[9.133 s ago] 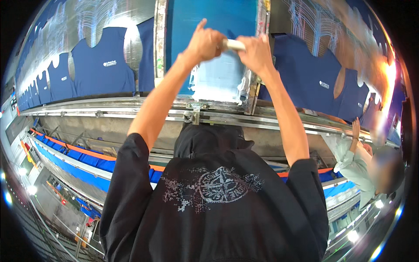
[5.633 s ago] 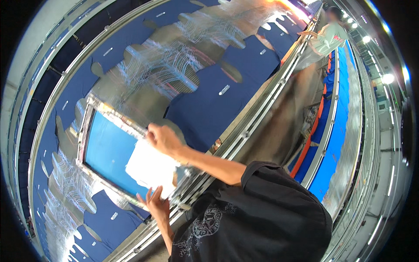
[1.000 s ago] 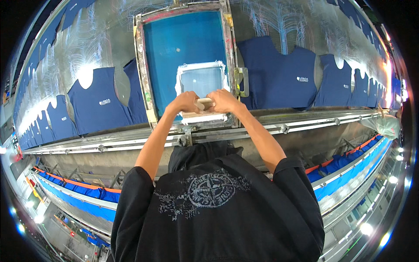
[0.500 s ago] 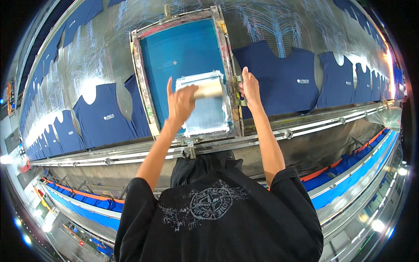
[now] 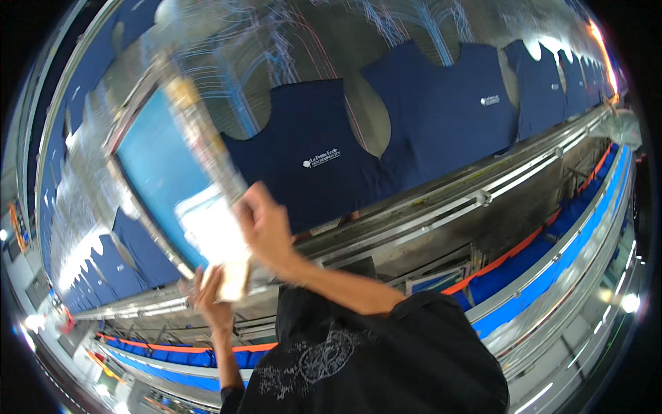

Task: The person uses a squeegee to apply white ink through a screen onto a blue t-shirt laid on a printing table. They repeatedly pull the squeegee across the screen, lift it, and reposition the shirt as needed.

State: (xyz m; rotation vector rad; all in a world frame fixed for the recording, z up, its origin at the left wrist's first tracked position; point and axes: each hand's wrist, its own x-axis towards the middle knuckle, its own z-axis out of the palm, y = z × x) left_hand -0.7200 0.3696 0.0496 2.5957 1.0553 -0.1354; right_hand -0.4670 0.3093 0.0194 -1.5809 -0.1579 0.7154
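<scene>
A screen-printing frame (image 5: 200,134) with a blue mesh is lifted and tilted at the left, blurred by motion. White ink (image 5: 210,221) covers the lower part of its mesh. My right hand (image 5: 265,228) is closed around the frame's right side rail. At the frame's lower end, my left hand (image 5: 210,298) is closed on a pale squeegee (image 5: 234,278), its fingers partly smeared. Just right of the frame lies a navy shirt panel (image 5: 296,138) with a small white print (image 5: 321,159) on its chest.
More printed navy panels (image 5: 441,103) lie along the long table on both sides. A metal rail (image 5: 427,217) with clamps runs along its near edge. Behind, a lower rack holds blue cloth (image 5: 586,190) with orange edging. A clear plastic bag (image 5: 617,130) hangs at the far right.
The frame has come up off the table and swung left, both hands moving with it. The panel that was beneath it now shows a white print. The squeegee has moved to the frame's lower end.
</scene>
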